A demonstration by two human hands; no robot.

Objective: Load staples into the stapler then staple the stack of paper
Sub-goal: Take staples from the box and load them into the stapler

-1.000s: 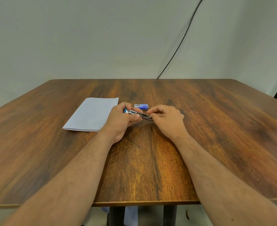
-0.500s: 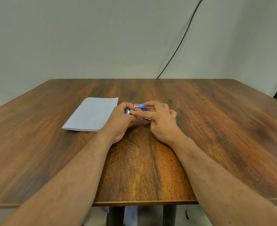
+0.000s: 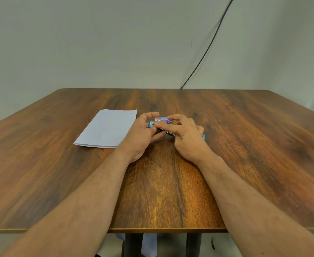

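On a table (image 3: 245, 145), a paper stack (image 3: 107, 127) lies left of centre. Just right of it, the left hand (image 3: 143, 135) and right hand (image 3: 186, 139) meet over a stapler (image 3: 164, 131) held between them. A staple box (image 3: 161, 119) sits just behind the stapler, farther from the person, and a cable (image 3: 208, 47) runs up the wall behind the table.

A wooden table (image 3: 226, 164) lies bare on the right side and along the near edge. A stack of paper (image 3: 107, 127) sits left of centre, a small staple box (image 3: 161, 119) just behind both hands.
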